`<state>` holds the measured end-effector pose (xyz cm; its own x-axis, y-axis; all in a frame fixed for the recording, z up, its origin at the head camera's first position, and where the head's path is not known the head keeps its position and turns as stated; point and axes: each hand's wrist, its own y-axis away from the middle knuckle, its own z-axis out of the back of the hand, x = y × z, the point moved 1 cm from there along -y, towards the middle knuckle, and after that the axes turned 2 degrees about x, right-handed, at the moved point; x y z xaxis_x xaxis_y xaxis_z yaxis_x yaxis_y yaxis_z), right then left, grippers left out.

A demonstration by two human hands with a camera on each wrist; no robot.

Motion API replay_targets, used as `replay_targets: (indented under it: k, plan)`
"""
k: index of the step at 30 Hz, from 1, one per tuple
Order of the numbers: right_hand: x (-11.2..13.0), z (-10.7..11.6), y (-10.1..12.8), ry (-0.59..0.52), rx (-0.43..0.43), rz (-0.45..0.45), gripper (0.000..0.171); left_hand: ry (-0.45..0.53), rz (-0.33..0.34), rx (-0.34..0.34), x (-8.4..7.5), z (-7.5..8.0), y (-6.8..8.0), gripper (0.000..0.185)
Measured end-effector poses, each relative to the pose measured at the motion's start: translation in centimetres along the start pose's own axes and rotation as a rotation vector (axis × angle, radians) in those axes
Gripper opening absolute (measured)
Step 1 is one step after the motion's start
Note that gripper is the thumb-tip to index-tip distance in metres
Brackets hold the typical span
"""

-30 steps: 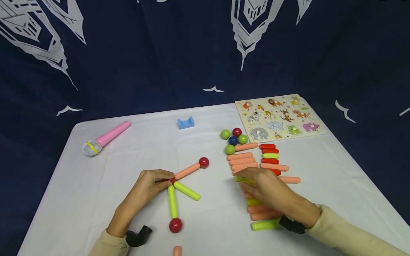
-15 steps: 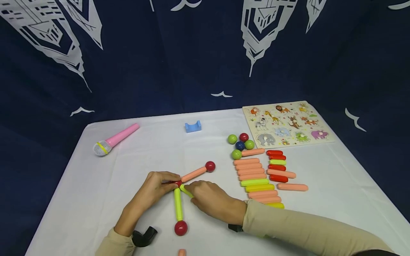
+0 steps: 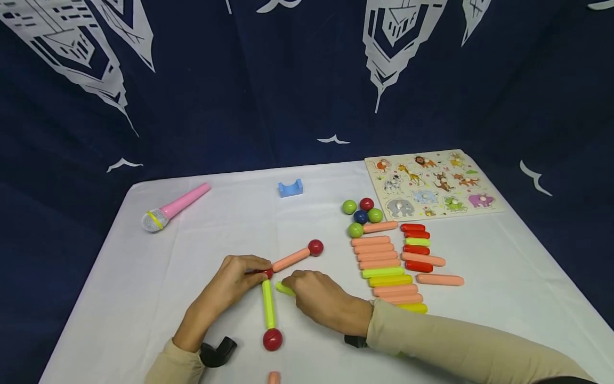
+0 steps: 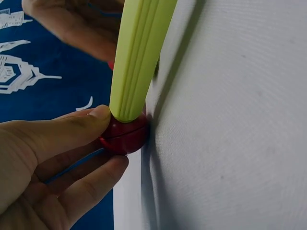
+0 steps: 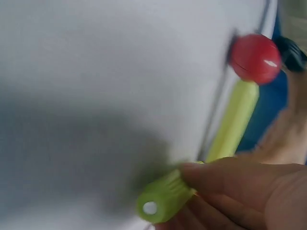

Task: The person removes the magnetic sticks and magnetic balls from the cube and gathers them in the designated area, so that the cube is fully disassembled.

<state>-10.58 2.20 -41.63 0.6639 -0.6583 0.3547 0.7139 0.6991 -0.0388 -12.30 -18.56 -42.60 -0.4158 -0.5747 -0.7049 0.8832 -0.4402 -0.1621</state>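
Note:
A red hub ball [image 3: 268,273] [image 4: 124,135] joins an orange stick [image 3: 291,259] ending in a red ball [image 3: 315,247] and a green stick [image 3: 268,304] [image 4: 139,52] ending in another red ball [image 3: 272,339] [image 5: 255,58]. My left hand [image 3: 240,277] [image 4: 57,158] pinches the hub ball between thumb and fingers. My right hand [image 3: 314,296] [image 5: 235,191] grips a second green stick [image 3: 285,289] [image 5: 165,199], its near end a little apart from the hub.
Rows of orange, green, red and yellow sticks [image 3: 388,266] lie to the right, with a cluster of balls [image 3: 361,212] behind them. An animal puzzle board [image 3: 431,184], a blue block [image 3: 290,188] and a pink toy microphone [image 3: 175,207] lie farther back on the white table [image 3: 144,298].
My right hand left the stick rows, crossed left and took hold of the second green stick, drawing its end slightly off the hub. My left hand stayed on the hub ball.

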Motion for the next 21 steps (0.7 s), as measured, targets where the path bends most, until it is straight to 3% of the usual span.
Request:
replay_targets:
  k: [4,7,12,17,21]
  plan:
    - [-1.1,1.8,1.7,-0.118,0.034,-0.072,0.036,0.003,0.014,-0.001,0.0,-0.1,-0.3,0.021]
    - [-2.4,3.4,3.8,-0.137,0.025,-0.12,0.037,0.007,0.034,-0.003,0.0,-0.1,-0.3,0.022]
    - [-5.4,6.2,8.2,-0.113,-0.023,-0.193,0.037,0.003,0.066,-0.016,0.2,0.0,0.0,0.022]
    - [-9.3,9.1,12.8,-0.059,-0.012,-0.249,0.038,0.004,0.08,-0.016,0.2,-0.1,0.1,0.023]
    - [-11.8,10.2,16.5,-0.025,0.011,-0.301,0.04,0.022,0.075,-0.013,0.2,-0.2,-0.1,0.023]
